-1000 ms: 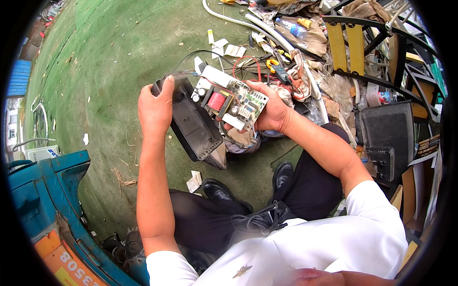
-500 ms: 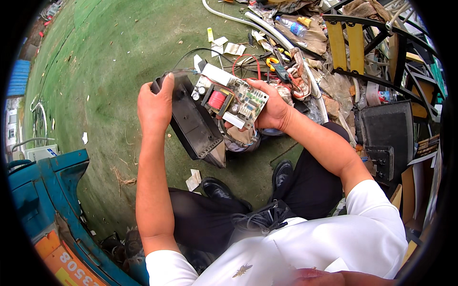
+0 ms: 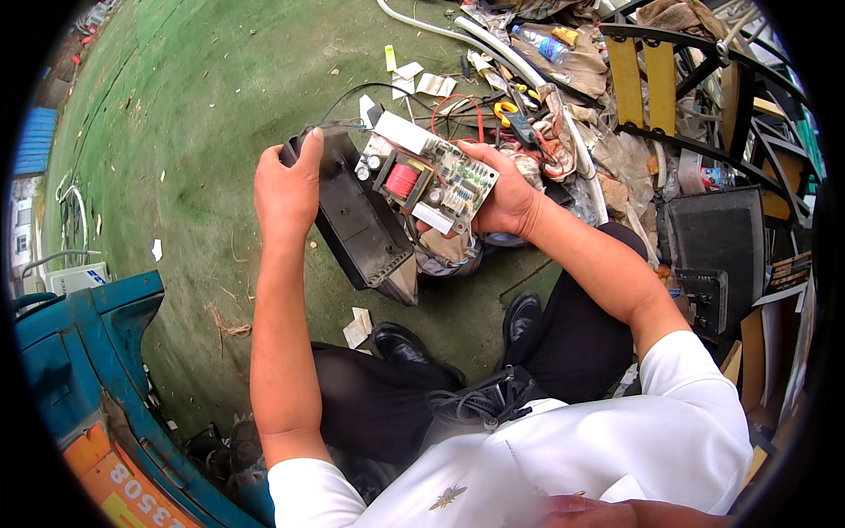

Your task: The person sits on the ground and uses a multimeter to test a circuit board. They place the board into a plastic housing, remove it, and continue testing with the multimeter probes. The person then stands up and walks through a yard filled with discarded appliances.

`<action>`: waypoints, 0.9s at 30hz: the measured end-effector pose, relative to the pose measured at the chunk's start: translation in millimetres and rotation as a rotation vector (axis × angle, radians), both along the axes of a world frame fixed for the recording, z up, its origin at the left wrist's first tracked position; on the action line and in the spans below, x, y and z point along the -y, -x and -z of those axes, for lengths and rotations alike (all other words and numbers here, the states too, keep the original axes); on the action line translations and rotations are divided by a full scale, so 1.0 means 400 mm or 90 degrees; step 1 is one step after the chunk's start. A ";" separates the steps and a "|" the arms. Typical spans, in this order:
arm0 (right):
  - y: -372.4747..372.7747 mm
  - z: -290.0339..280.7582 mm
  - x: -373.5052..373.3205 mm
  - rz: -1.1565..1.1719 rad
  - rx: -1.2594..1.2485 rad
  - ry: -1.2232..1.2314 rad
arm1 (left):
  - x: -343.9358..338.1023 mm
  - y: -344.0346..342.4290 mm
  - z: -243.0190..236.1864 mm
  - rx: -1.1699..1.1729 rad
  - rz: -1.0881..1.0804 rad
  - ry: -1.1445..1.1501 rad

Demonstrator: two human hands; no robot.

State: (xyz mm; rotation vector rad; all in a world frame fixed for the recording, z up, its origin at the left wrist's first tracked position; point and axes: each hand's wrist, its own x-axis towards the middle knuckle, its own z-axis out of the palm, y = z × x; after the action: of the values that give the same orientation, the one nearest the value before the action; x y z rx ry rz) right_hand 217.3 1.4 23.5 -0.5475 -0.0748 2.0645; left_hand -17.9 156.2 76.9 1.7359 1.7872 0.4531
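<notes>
My left hand grips the far end of a black plastic housing, thumb on top of its rim. The housing is tilted, its hollow inside facing up and its near corner toward my feet. In my right hand is a circuit board, held by its right edge with the thumb on top and the other fingers partly hidden below. A red-wound transformer, white heat sinks and small capacitors sit on the board. The board is beside the housing, its left edge over the housing's right side. A thin dark cable runs from the housing's far end.
Beyond the board lie an orange-and-dark clamp meter, red and black leads, rags and a white hose. A plastic bottle and a black metal frame are at the far right. A teal-and-orange machine stands at my left.
Both hands keep their hold on the housing and the board. The housing's near end has risen very slightly; otherwise the view has only shifted a little.
</notes>
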 end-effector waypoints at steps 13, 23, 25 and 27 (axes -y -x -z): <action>-0.003 0.006 0.002 -0.002 0.016 -0.013 | 0.001 -0.004 -0.008 0.004 0.001 0.015; -0.014 0.016 -0.004 -0.041 -0.032 -0.038 | 0.000 -0.006 -0.007 -0.005 0.005 0.011; -0.014 0.017 -0.004 -0.043 -0.035 -0.037 | 0.000 -0.006 -0.006 -0.004 0.006 0.013; -0.015 0.022 -0.004 -0.043 -0.031 -0.036 | -0.001 -0.007 -0.005 -0.005 0.006 0.012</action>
State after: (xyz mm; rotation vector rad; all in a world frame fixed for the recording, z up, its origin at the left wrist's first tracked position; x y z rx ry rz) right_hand 223.4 3.1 14.7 -0.4651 -0.1240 2.1333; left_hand -15.1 156.4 78.9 1.7348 1.7831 0.4246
